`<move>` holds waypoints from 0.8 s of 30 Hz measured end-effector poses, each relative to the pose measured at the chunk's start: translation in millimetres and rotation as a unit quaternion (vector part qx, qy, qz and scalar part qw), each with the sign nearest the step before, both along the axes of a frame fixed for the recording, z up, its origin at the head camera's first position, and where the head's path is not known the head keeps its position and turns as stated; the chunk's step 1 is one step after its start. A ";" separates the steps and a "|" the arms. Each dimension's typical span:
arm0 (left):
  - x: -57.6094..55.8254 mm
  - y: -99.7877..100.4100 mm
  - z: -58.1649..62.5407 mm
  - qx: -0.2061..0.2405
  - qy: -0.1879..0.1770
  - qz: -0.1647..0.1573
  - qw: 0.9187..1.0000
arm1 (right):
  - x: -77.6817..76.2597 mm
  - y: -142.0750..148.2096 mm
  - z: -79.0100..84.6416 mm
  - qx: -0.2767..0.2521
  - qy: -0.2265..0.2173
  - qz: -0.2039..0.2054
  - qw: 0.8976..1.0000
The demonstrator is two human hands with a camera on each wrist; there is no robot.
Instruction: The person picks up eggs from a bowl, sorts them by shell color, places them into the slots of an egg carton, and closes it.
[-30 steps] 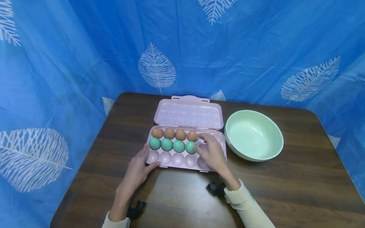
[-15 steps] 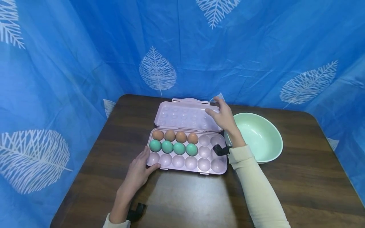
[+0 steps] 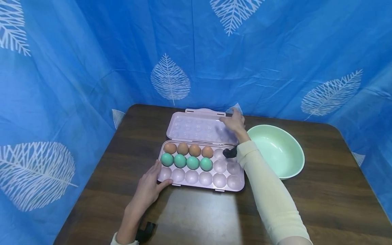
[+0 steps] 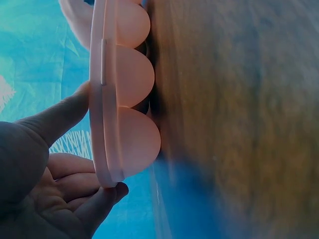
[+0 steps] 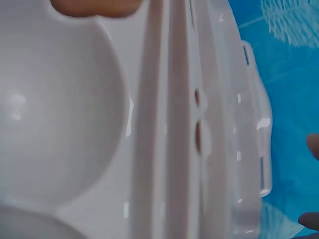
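Note:
A pink plastic egg carton point(image 3: 196, 183) lies with its lid back on the brown table. Several brown eggs point(image 3: 182, 149) fill the left part of its back row, and several green eggs point(image 3: 193, 163) sit in the row before them. My left hand point(image 3: 147, 187) holds the carton's front left corner, thumb on the front edge and fingers at the left side, as the left wrist view confirms. At the right end of the lid point(image 3: 199, 127) is my right hand point(image 3: 235, 121), fingers spread apart; whether it touches the lid cannot be told. Its fingertips point(image 5: 310, 220) show beyond the lid.
To the right of the carton stands a pale green bowl point(image 3: 275, 149), partly behind my right forearm. The wooden table point(image 3: 330, 190) ends at the back against a blue curtain point(image 3: 260, 68) with white leaf prints.
My right hand has left the green egg beside it and moved up and away to the lid's right end. The left hand keeps its hold on the carton's corner.

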State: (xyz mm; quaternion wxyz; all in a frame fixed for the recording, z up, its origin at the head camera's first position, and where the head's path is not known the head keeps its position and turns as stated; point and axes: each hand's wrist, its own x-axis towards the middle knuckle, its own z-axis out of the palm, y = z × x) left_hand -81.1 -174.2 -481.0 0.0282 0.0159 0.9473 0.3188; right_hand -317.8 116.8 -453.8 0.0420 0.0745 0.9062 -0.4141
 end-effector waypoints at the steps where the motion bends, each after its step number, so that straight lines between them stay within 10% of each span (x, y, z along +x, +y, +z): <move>1: 0.2 -0.4 -0.2 0.000 0.001 0.001 1.000 | -2.2 0.7 -3.1 -0.002 -0.008 -0.001 1.000; 13: -0.1 -0.2 3.2 -0.003 -0.011 0.007 1.000 | -11.9 7.7 -15.0 -0.093 -0.081 -0.058 0.991; 24: -1.0 -2.1 2.5 -0.015 0.008 -0.009 1.000 | 2.1 5.9 4.0 -0.130 0.120 -0.092 0.980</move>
